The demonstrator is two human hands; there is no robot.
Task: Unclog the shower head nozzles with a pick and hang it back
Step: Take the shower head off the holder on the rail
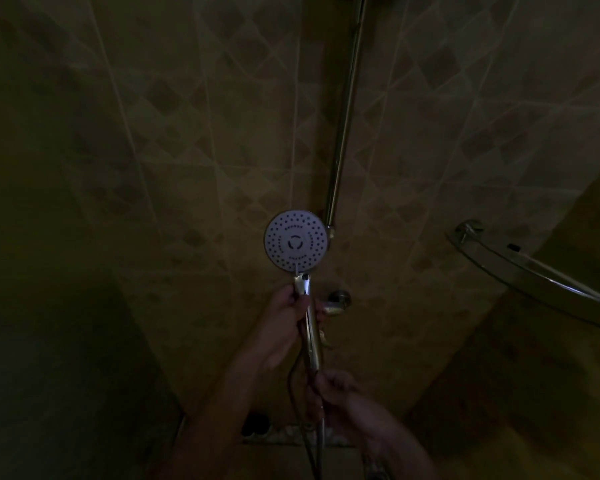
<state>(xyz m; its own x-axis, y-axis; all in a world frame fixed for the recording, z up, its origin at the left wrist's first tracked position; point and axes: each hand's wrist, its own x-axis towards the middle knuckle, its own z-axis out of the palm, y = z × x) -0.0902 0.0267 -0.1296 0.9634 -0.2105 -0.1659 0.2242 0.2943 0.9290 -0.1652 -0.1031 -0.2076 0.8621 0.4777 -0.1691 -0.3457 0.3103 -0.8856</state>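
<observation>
The scene is very dark. A round shower head point(296, 241) with a pale face full of small nozzle holes points toward me, held upright in front of the tiled wall. My left hand point(284, 325) is wrapped around the upper part of its chrome handle point(311, 327). My right hand point(340, 393) grips the lower end of the handle, where the hose point(321, 441) hangs down. A thin dark cord or pick runs beside the handle; I cannot tell which. The chrome slide bar point(347, 109) rises on the wall just right of the head.
A faucet fitting point(336, 304) sits on the wall behind the handle. A curved glass corner shelf point(534, 275) with a chrome rail juts out at the right. Dark walls close in on both sides. A ledge with small objects point(284, 436) lies low at the wall's foot.
</observation>
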